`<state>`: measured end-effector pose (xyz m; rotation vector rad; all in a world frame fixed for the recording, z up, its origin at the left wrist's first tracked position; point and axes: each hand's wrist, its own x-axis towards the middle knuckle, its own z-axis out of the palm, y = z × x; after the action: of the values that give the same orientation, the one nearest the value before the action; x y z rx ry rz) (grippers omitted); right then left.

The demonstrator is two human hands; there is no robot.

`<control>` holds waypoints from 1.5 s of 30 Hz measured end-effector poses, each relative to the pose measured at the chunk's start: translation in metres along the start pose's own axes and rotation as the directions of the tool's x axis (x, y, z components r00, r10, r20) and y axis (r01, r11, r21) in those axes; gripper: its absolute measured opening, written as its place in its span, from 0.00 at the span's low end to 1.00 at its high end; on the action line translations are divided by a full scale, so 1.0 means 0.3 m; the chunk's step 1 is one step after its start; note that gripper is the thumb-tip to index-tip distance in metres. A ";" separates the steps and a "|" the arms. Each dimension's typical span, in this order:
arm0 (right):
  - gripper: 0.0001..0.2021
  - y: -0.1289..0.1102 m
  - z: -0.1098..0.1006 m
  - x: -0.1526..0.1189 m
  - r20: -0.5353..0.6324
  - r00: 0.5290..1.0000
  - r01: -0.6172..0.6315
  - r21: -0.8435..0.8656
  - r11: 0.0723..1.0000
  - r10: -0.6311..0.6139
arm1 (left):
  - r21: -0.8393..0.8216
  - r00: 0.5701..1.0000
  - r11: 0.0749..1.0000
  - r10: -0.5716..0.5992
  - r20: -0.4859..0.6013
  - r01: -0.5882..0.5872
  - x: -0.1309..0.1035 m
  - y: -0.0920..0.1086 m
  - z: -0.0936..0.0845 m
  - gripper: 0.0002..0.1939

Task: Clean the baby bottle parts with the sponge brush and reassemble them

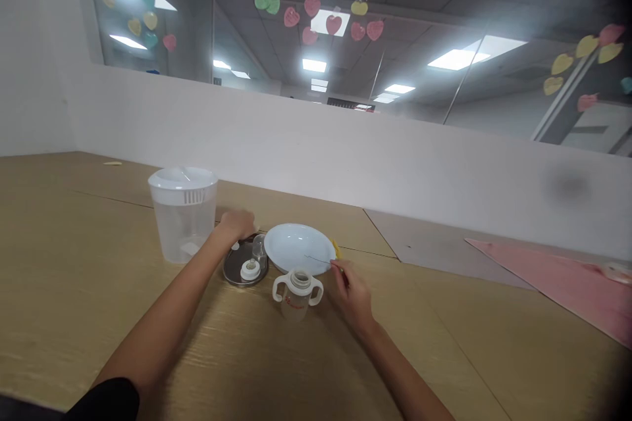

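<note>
My right hand (353,291) is closed in a pinch on a thin wire-like rod (318,260), whose far end reaches over a white bowl (296,237). My left hand (238,223) is smeared by motion above the back edge of a round metal tray (237,256); whether its fingers hold anything is hidden. On the tray are a white-collared bottle nipple (250,270) and a clear cap (259,248). Between my arms, in front of the bowl, an uncapped baby bottle (295,306) with two white handles stands upright. Something yellow (336,249) shows at the bowl's right edge.
A translucent plastic bucket (184,217) with a white lid stands left of the tray. Pink cloth (567,283) lies at the right over the wooden table (237,355). Behind rises a white wall (316,151) with a window carrying heart-shaped notes.
</note>
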<state>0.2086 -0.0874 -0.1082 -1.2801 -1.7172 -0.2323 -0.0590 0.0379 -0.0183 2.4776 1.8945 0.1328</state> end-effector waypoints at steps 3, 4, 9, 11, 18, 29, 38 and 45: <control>0.14 -0.013 -0.009 0.000 -0.094 0.994 -0.060 0.033 0.998 0.063 | -0.034 0.992 0.995 0.090 -0.089 -0.093 -0.032 0.038 -0.047 0.16; 0.13 -0.013 -0.012 -0.002 -0.113 0.992 -0.052 0.035 0.998 0.055 | -0.045 0.985 0.990 0.129 -0.116 -0.135 -0.041 0.055 -0.059 0.17; 0.12 -0.005 -0.026 -0.024 -0.118 0.936 0.328 -0.041 0.944 -0.330 | -0.233 0.894 0.880 0.346 -0.286 -0.415 -0.058 0.137 -0.056 0.15; 0.12 -0.016 -0.037 -0.029 -0.086 0.852 0.510 -0.086 0.856 -0.516 | -0.330 0.850 0.794 0.410 -0.330 -0.511 -0.054 0.158 -0.036 0.13; 0.07 -0.167 -0.092 -0.016 -0.156 0.545 0.806 -0.172 0.566 -0.824 | -0.559 0.798 0.574 0.485 -0.357 -0.598 -0.048 0.195 0.023 0.13; 0.08 -0.220 -0.039 -0.053 -0.135 0.550 0.821 -0.097 0.563 -0.824 | -0.533 0.810 0.615 0.503 -0.303 -0.581 -0.018 0.179 0.068 0.10; 0.07 -0.222 -0.026 -0.056 -0.104 0.526 0.838 -0.109 0.535 -0.844 | -0.520 0.803 0.619 0.523 -0.287 -0.589 -0.028 0.192 0.060 0.12; 0.06 -0.222 -0.052 -0.040 -0.025 0.519 0.846 -0.126 0.518 -0.854 | -0.420 0.803 0.685 0.525 -0.284 -0.596 -0.042 0.200 0.044 0.13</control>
<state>0.1626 -0.1339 -0.0849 -0.3379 -2.1602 -0.9505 -0.0035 0.0105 -0.0280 2.5986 0.8664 0.7202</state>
